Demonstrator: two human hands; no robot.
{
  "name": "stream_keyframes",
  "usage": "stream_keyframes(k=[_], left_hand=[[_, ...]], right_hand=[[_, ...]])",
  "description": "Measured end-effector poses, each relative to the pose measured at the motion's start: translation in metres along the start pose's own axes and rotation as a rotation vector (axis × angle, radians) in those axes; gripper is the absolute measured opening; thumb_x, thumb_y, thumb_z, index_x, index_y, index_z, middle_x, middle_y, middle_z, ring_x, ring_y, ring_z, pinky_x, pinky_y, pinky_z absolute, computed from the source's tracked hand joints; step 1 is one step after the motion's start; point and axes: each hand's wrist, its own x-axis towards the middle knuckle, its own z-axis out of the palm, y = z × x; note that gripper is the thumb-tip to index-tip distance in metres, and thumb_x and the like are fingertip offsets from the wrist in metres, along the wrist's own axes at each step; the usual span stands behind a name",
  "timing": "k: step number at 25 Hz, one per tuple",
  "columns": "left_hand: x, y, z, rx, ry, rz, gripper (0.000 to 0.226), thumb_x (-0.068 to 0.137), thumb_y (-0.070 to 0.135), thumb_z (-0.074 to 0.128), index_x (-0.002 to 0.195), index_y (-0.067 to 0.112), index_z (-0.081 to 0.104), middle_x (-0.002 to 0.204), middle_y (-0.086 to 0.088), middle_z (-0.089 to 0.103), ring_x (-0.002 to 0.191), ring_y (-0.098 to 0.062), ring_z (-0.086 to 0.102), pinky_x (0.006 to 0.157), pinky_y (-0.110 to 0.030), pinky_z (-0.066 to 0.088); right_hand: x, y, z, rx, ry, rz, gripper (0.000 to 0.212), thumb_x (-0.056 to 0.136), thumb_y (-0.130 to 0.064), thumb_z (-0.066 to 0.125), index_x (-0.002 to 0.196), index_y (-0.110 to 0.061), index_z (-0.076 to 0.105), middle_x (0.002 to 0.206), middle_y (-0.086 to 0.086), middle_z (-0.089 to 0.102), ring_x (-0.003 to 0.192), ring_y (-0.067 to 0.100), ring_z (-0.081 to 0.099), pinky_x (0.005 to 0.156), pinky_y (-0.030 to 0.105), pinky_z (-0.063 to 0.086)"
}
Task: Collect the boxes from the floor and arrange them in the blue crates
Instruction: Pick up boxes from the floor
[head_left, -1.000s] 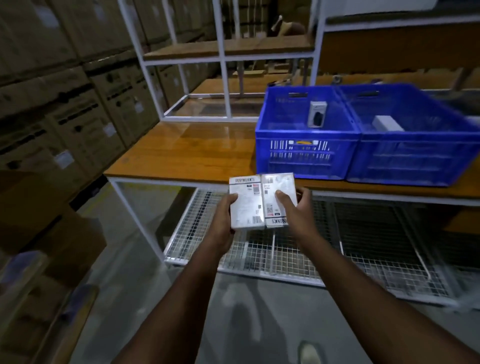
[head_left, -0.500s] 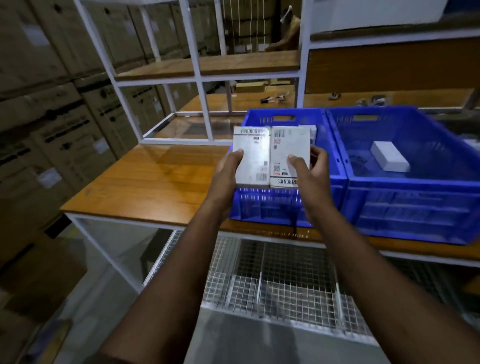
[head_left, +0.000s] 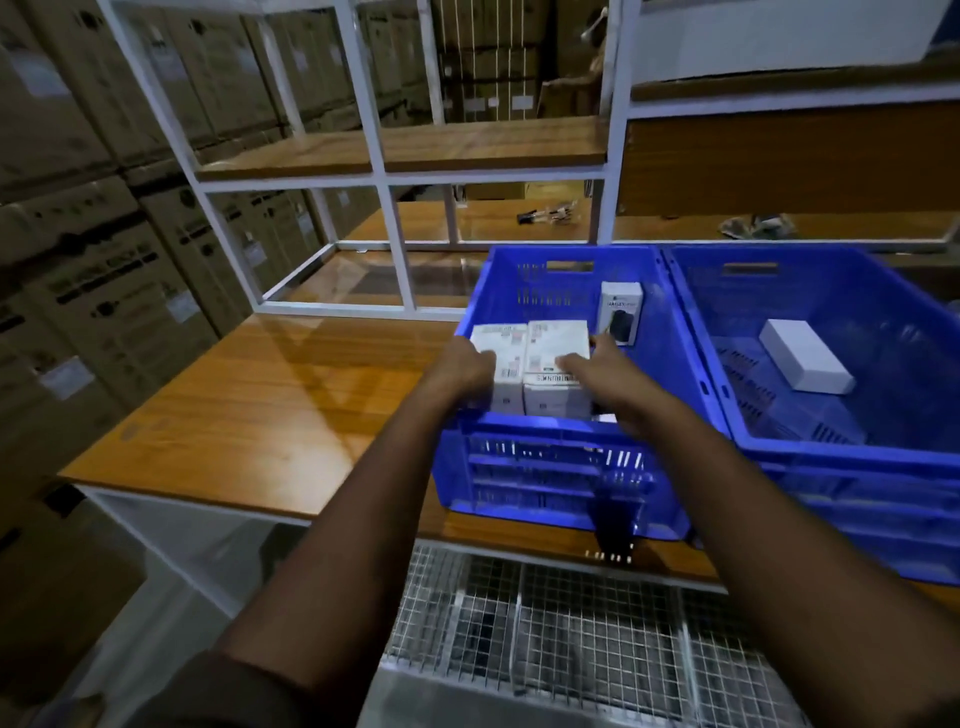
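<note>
We grip two white boxes (head_left: 532, 364) between left hand (head_left: 462, 371) and right hand (head_left: 605, 376), inside the left crate (head_left: 545, 467); one box sits in each crate, more likely remain

A warehouse: stacked cartons (head_left: 119, 280), metal shelving (head_left: 395, 176), blue crates (head_left: 561, 467).

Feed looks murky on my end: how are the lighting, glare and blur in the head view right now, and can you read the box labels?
Head view: dim overall, with the cardboard stacks on the left in shadow; bright glare streaks on the wooden tabletop; wide-angle bending of the white shelf frame; both hands and the two white boxes slightly motion-blurred, print mostly unreadable.
</note>
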Motion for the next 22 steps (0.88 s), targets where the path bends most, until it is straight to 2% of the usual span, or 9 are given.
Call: stream_keyframes(k=[2,4,7,9,12,14,16,19,22], left_hand=[[0.002,0.004,-0.003,0.411,-0.130,0.023,0.043,0.104,0.029,0.045,0.134,-0.002,0.052,0.138,-0.022,0.057,0.121,-0.036,0.057,0.096,-0.038,0.047],[0.001,0.003,-0.004,0.635,-0.137,0.074,0.039,0.103,0.027,0.048,0.132,0.002,0.053,0.141,-0.019,0.055,0.126,-0.035,0.054,0.094,-0.036,0.045],[-0.003,-0.005,0.003,0.743,-0.014,0.176,0.026,0.099,0.023,0.056,0.118,0.006,0.059,0.128,-0.016,0.064,0.117,-0.033,0.060,0.085,-0.036,0.047],[-0.005,-0.011,0.008,0.715,0.071,0.230,0.022,0.095,0.024,0.062,0.111,0.008,0.063,0.119,-0.014,0.068,0.111,-0.033,0.063,0.082,-0.036,0.047],[-0.007,-0.018,0.007,0.609,0.170,0.303,0.022,0.091,0.028,0.067,0.106,0.012,0.067,0.111,-0.010,0.071,0.106,-0.032,0.065,0.075,-0.036,0.045],[-0.007,-0.025,0.008,0.523,0.205,0.342,0.025,0.090,0.033,0.068,0.109,0.016,0.069,0.108,-0.005,0.073,0.105,-0.029,0.065,0.073,-0.034,0.043],[-0.011,-0.029,0.010,0.386,0.248,0.370,0.025,0.090,0.036,0.066,0.109,0.019,0.071,0.100,0.001,0.074,0.097,-0.022,0.067,0.072,-0.032,0.046],[-0.026,-0.034,0.010,0.204,0.329,0.377,0.018,0.093,0.040,0.063,0.093,0.024,0.072,0.069,0.010,0.065,0.069,-0.009,0.063,0.053,-0.026,0.039],[-0.043,-0.043,0.005,0.057,0.436,0.373,0.017,0.094,0.037,0.063,0.087,0.022,0.068,0.056,0.008,0.056,0.055,-0.007,0.055,0.049,-0.026,0.035]], right_hand=[[0.005,-0.003,0.002,-0.222,-0.081,0.113,0.050,0.100,-0.027,0.048,0.141,-0.002,0.035,0.113,0.015,0.057,0.083,0.026,0.055,0.062,0.028,0.042],[0.005,-0.007,0.005,-0.502,-0.160,0.143,0.036,0.102,-0.025,0.044,0.127,0.002,0.049,0.103,0.016,0.059,0.077,0.026,0.053,0.063,0.029,0.037],[0.004,-0.010,0.011,-0.844,-0.238,0.164,0.054,0.098,-0.039,0.054,0.134,0.001,0.050,0.140,0.020,0.050,0.119,0.034,0.054,0.090,0.034,0.044],[0.011,-0.005,0.013,-0.901,-0.191,0.162,0.044,0.093,-0.047,0.059,0.117,-0.009,0.060,0.136,0.017,0.054,0.117,0.035,0.054,0.094,0.038,0.045],[0.011,0.000,0.016,-0.881,0.029,0.119,0.042,0.092,-0.053,0.056,0.074,-0.017,0.044,0.080,0.005,0.053,0.079,0.029,0.052,0.067,0.034,0.044],[0.004,0.004,0.022,-0.861,0.233,-0.058,0.041,0.093,-0.048,0.057,0.070,-0.016,0.045,0.064,0.002,0.044,0.065,0.028,0.048,0.056,0.031,0.037],[-0.009,0.002,0.032,-0.761,0.372,-0.290,0.030,0.093,-0.041,0.056,0.073,-0.019,0.052,0.068,-0.001,0.051,0.065,0.025,0.049,0.057,0.032,0.038],[-0.026,-0.005,0.050,-0.602,0.310,-0.573,0.024,0.096,-0.036,0.053,0.078,-0.021,0.055,0.073,-0.004,0.056,0.065,0.017,0.052,0.057,0.036,0.043],[-0.034,-0.008,0.063,-0.541,0.253,-0.707,0.029,0.098,-0.039,0.050,0.075,-0.021,0.054,0.065,-0.004,0.055,0.057,0.012,0.050,0.053,0.036,0.041]])
